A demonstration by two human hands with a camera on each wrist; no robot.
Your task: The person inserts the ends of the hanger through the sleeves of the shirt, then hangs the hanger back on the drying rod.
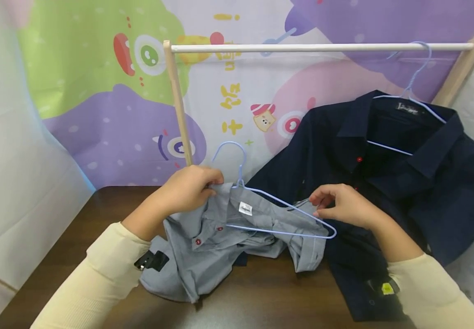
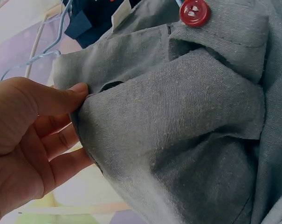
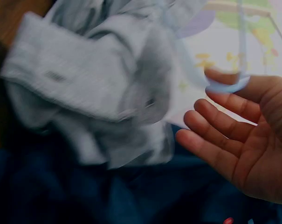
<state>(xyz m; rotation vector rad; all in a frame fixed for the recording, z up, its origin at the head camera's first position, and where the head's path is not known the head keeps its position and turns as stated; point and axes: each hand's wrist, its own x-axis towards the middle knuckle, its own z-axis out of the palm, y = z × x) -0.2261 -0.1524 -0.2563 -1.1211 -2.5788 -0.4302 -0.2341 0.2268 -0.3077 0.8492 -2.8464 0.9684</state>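
A grey shirt [image 1: 216, 256] with red buttons [image 2: 195, 12] lies partly bunched on the table. My left hand [image 1: 189, 187] pinches its collar edge between thumb and fingers; the left wrist view shows the cloth [image 2: 173, 102] at the thumb tip. A light blue hanger [image 1: 278, 232] stands at the neckline, its left arm hidden by the shirt and its right arm over the cloth. Beside that right end is my right hand [image 1: 345, 205], fingers loosely bent. The right wrist view shows the hanger's end [image 3: 228, 87] across the thumb, with nothing visibly gripped; touching cannot be told.
A navy shirt [image 1: 323, 137] on another blue hanger [image 1: 415, 75] hangs at the right from the rack's white rail [image 1: 302, 47]. Its lower part spreads over the brown table [image 1: 278, 297]. A wooden rack post [image 1: 179, 100] stands behind my left hand.
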